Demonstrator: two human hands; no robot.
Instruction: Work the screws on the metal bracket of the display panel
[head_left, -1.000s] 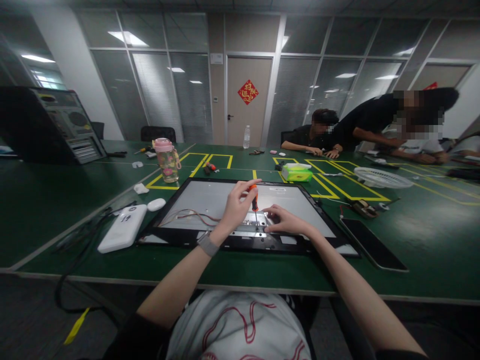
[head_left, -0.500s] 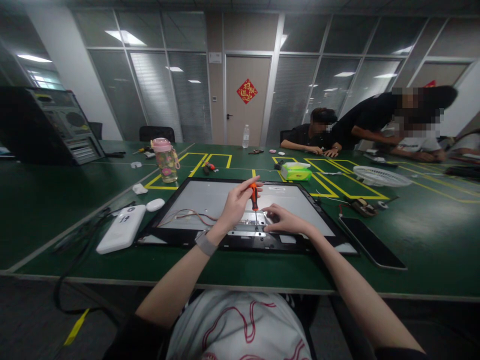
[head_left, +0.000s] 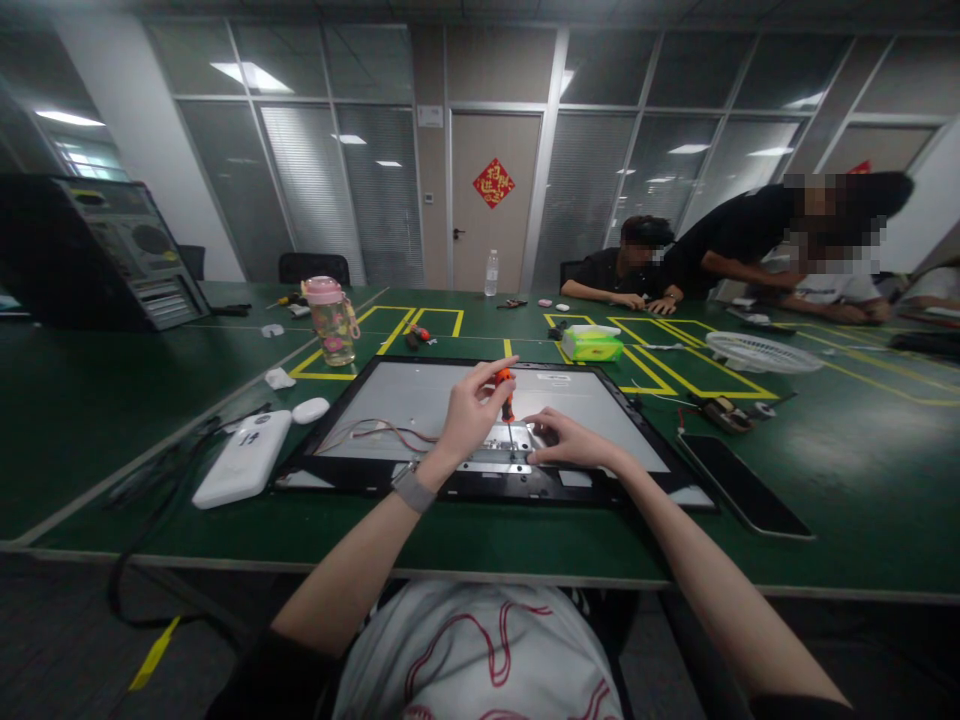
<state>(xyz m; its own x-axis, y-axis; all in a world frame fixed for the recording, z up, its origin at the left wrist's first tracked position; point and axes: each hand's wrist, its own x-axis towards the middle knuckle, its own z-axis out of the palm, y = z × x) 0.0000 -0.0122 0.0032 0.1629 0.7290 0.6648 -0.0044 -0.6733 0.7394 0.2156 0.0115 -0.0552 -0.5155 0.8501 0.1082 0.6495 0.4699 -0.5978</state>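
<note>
A flat display panel (head_left: pixel 427 390) with a black frame and grey back lies before me on the table. My left hand (head_left: pixel 474 405) is closed on the orange-and-black handle of a screwdriver (head_left: pixel 508 400), which stands nearly upright. Its tip meets a small metal bracket (head_left: pixel 491 466) at the panel's near edge. My right hand (head_left: pixel 570 440) pinches or steadies the bracket's right end beside the screwdriver's shaft; what lies between the fingertips is partly hidden. Thin brown wires (head_left: pixel 397 432) run over the panel to the left of the bracket.
Left of the panel are a white power bank (head_left: pixel 244 460), a white case (head_left: pixel 310 411) and a pink-lidded bottle (head_left: pixel 334 330). At right lies a black phone (head_left: pixel 742 485). Behind stand a green packet (head_left: pixel 592 343) and a white fan grille (head_left: pixel 763 352). People work at the far right.
My left hand has shifted slightly on the screwdriver handle, and the handle now leans a little more to the left. The right hand stays in place.
</note>
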